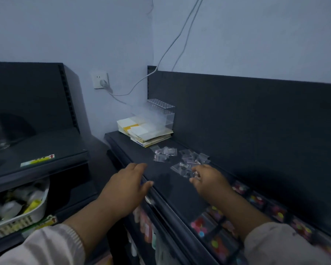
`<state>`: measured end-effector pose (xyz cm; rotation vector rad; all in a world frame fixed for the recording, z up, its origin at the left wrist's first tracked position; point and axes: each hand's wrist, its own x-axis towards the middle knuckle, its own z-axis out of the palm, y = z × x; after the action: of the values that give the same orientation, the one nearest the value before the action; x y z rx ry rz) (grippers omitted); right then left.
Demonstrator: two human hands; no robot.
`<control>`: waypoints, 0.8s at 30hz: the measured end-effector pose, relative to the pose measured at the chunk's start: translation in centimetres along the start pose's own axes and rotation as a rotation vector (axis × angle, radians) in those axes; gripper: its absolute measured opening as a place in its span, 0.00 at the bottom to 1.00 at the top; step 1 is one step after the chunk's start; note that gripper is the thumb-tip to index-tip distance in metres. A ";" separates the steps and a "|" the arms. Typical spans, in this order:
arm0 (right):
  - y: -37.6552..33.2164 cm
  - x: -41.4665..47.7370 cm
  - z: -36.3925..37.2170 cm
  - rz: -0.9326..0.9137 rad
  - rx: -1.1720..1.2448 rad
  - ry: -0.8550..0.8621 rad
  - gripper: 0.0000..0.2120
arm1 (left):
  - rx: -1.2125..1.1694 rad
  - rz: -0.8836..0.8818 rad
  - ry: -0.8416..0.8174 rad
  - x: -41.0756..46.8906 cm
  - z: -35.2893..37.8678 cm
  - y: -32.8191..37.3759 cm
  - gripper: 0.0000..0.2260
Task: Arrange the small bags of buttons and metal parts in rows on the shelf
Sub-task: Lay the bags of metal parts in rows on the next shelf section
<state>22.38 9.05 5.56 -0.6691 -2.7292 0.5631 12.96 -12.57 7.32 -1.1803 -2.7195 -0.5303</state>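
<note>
Shelf (170, 188) is matte black; small bags (182, 159) clear, purple tint. Paper stack (141, 131), 11 o'clock of bags: white & yellow. Packs (256, 199), 4 o'clock: red, pink, yellow dots.

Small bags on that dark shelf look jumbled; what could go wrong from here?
The small bags are clear, overlapping and hard to see in the dim light, so the right hand might lift two at once. The left hand sits at the front edge of the shelf; a sweep could knock bags off. Rows may crowd the paper stack.
</note>
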 end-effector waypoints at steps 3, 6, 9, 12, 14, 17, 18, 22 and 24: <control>0.8 2.9 1.2 0.010 0.023 -0.006 0.16 | -0.028 -0.011 -0.023 3.1 1.4 -0.7 0.24; 1.3 5.2 2.8 0.006 -0.014 -0.015 0.17 | -0.037 -0.011 -0.065 6.5 2.9 -1.5 0.23; 1.4 7.3 4.4 0.014 -0.057 -0.022 0.16 | -0.075 0.002 -0.088 9.8 4.7 -2.5 0.22; 1.3 9.0 6.0 0.039 -0.078 -0.012 0.14 | -0.082 0.042 -0.114 13.2 6.7 -3.8 0.23; 1.3 10.2 7.1 0.062 -0.080 -0.009 0.13 | -0.075 0.086 -0.138 15.5 8.1 -4.8 0.22; 1.3 11.9 8.5 0.110 -0.139 0.021 0.12 | -0.055 0.208 -0.179 19.0 10.2 -6.5 0.18; 1.3 12.4 8.9 0.124 -0.157 0.024 0.12 | -0.052 0.250 -0.192 20.0 10.8 -7.0 0.16; 1.3 14.5 10.4 0.170 -0.206 -0.017 0.16 | -0.098 0.358 -0.226 23.7 13.0 -9.1 0.12; 1.4 15.3 11.2 0.215 -0.241 -0.054 0.19 | -0.119 0.365 -0.251 24.9 14.0 -9.9 0.13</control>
<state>5.93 14.30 -2.37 -1.0296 -2.8214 0.3020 -10.97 3.28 -1.98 -1.8370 -2.5937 -0.5281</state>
